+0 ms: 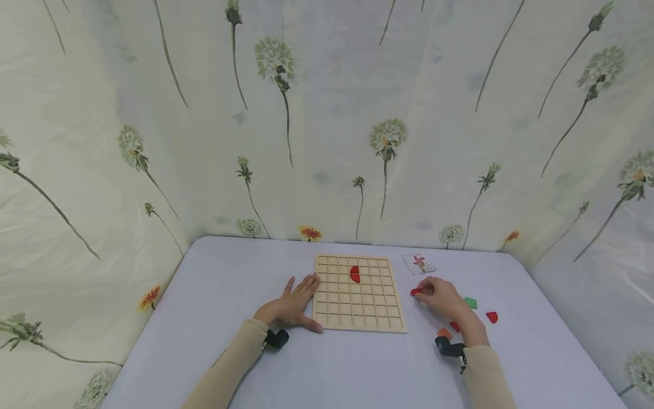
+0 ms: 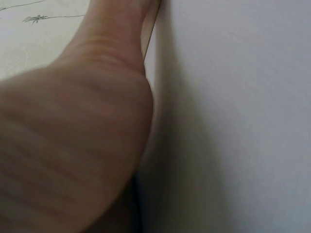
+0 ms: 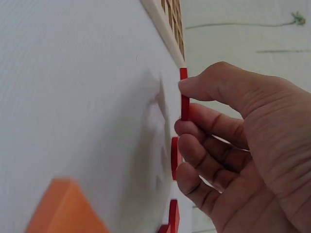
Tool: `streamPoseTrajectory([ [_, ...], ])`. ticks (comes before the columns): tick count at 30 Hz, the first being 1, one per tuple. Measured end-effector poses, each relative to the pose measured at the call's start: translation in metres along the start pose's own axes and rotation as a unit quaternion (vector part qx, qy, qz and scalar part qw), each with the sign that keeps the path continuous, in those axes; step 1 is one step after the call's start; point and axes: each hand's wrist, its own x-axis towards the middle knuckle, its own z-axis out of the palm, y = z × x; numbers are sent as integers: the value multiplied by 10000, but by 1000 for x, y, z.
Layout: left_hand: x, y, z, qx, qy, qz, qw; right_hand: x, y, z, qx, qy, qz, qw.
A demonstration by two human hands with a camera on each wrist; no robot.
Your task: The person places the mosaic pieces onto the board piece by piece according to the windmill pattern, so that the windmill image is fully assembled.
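A square wooden grid board (image 1: 378,307) lies on the table, with two red quarter-round pieces (image 1: 355,278) set one above the other in its upper middle cells. My left hand (image 1: 293,304) rests flat at the board's left side, fingers spread and fingertips on its edge, thumb near the lower left corner. To the right of the board, my right hand (image 1: 443,298) pinches a thin red piece (image 1: 415,292) between thumb and index finger. In the right wrist view that red piece (image 3: 184,108) is seen edge-on, with the other fingers curled loosely below it.
Behind the right hand lies a small pattern card (image 1: 419,263) with a flower picture. Around the right forearm are a green square (image 1: 471,303), a red rounded piece (image 1: 492,317), another red piece (image 1: 456,326) and an orange piece (image 1: 444,333). Flowered curtain (image 1: 327,142) surrounds the table.
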Motion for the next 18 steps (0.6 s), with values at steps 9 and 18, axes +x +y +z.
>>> streamPoseTrajectory([
  [9, 2, 0, 1, -2, -7, -99, 10000, 15, -24, 6, 20, 254, -752, 9968],
  [18, 2, -2, 2, 27, -39, -93, 9999, 29, -57, 16, 192, -35, -1135, 9933],
])
